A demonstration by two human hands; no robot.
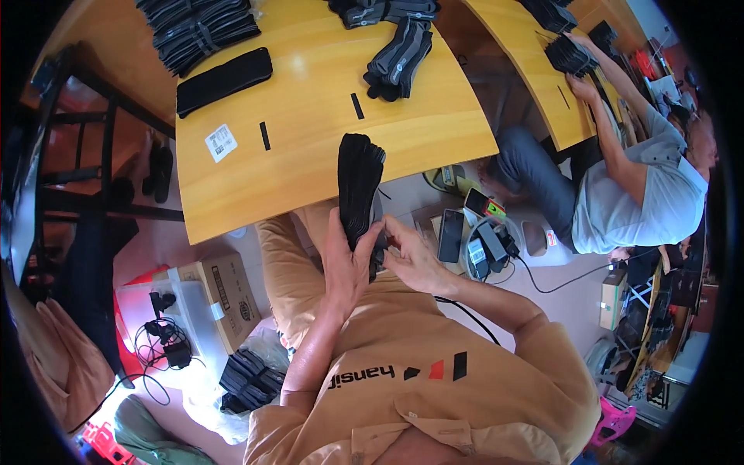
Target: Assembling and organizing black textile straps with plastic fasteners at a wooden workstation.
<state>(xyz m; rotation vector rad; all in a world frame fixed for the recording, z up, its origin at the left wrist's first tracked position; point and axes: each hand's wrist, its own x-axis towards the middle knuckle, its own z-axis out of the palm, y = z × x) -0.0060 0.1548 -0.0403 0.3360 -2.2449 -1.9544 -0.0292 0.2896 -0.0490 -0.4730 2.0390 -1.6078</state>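
Note:
A thick bundle of folded black socks (358, 174) stands upright above my lap, just in front of the table edge. My left hand (345, 260) is wrapped round its lower part, the thumb pressed against the near side. From the right, my right hand (416, 258) pinches at the bundle's lower right edge with fingers bent; a greyish part shows between the two hands. The lower end is partly hidden by my fingers.
On the yellow table (310, 170) lie a black sock stack (225, 81), grey-black socks (399, 62), a white label (221, 143) and two black strips (359, 106). Right, a co-worker (643, 170) handles black bundles (570, 56). Below are a phone (450, 235), cables and a cardboard box (230, 298).

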